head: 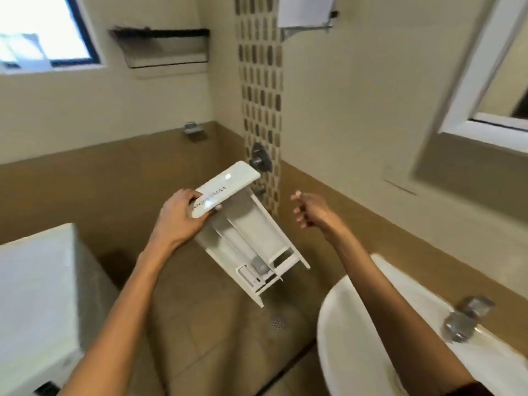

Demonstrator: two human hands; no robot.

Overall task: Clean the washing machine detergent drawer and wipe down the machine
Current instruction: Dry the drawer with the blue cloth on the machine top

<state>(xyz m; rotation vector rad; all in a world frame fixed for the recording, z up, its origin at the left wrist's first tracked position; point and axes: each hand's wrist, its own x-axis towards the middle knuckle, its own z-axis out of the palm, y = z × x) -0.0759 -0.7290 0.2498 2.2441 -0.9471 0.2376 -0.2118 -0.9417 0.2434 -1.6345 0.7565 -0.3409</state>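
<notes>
bathroom, wall tap (258,160) far ahead. your left hand (183,217) grips the detergent drawer (248,232) by its front, tilted, probably for rinsing. your right hand (310,208) is empty, fingers loose.

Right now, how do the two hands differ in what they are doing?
The left hand grips the detergent drawer by its front end; the right hand holds nothing. The left hand curls round the drawer; the right hand is loosely bent, apart from the drawer. Both are bare and reach forward.
</notes>
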